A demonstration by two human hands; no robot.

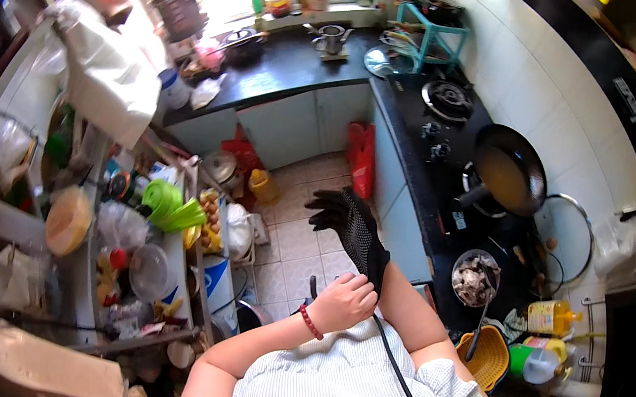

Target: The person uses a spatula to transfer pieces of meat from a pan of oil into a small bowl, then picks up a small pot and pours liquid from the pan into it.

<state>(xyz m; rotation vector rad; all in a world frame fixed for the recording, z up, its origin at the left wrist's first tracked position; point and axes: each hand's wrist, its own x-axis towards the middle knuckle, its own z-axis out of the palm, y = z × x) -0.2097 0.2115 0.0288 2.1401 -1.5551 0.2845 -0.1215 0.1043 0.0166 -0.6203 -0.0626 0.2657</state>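
Observation:
A black work glove with light dots covers my right hand (353, 229), whose fingers are spread and point to the upper left, holding nothing. My left hand (344, 302), bare and with a red bead bracelet (311, 323) at its wrist, pinches the glove's cuff (376, 270) at my right wrist. Both hands are in front of my chest, above the tiled floor. To the right, a black wok (509, 171) with brownish liquid sits on the gas stove (411, 123). Nearer me on that counter stands a bowl of meat pieces (472, 279) with a long-handled utensil in it.
A yellow plastic basket (481, 356) and bottles of oil (549, 316) are at the lower right. Crowded shelves (92, 287) line the left side. Red bags (360, 158) and a yellow container (264, 187) stand on the floor by the cabinets. A black cable (402, 377) crosses my front.

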